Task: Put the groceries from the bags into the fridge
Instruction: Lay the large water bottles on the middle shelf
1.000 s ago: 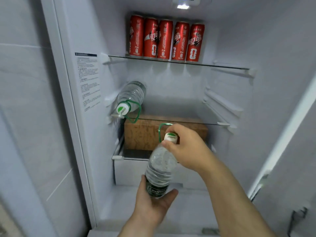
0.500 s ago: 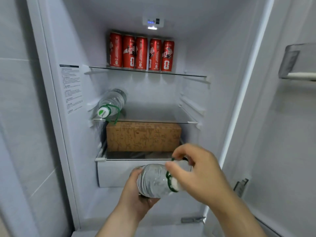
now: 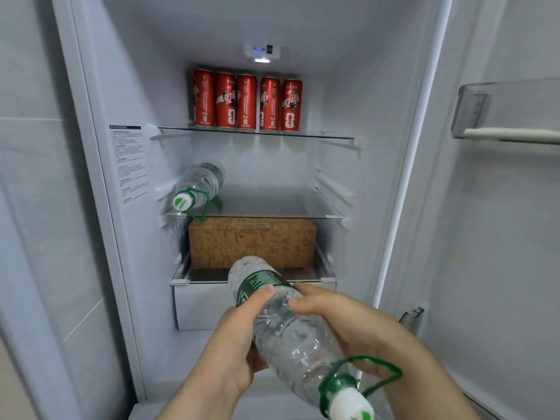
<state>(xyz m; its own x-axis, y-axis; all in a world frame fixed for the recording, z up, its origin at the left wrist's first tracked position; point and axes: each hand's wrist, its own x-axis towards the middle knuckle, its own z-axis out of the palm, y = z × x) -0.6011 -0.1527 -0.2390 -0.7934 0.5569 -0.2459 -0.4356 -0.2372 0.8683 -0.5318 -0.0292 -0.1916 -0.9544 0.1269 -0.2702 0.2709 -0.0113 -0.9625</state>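
I hold a clear water bottle [image 3: 291, 325] with a green label and green carry loop in both hands, in front of the open fridge [image 3: 91, 207]. Its base points into the fridge and its white cap points back at me. My left hand [image 3: 233, 344] grips it from the left, thumb on the label. My right hand [image 3: 357, 328] wraps it from the right. A second water bottle [image 3: 198, 184] lies on its side at the left of the middle glass shelf [image 3: 272, 216].
Several red cans [image 3: 247, 103] stand in a row on the top glass shelf. A brown box [image 3: 251, 241] sits under the middle shelf, above a white drawer [image 3: 200, 307]. The open door with a shelf bin [image 3: 509, 113] is at right.
The bottle has swung from upright to lying nearly flat, base toward the fridge and cap toward me. My right hand slid from the cap to the bottle's body.
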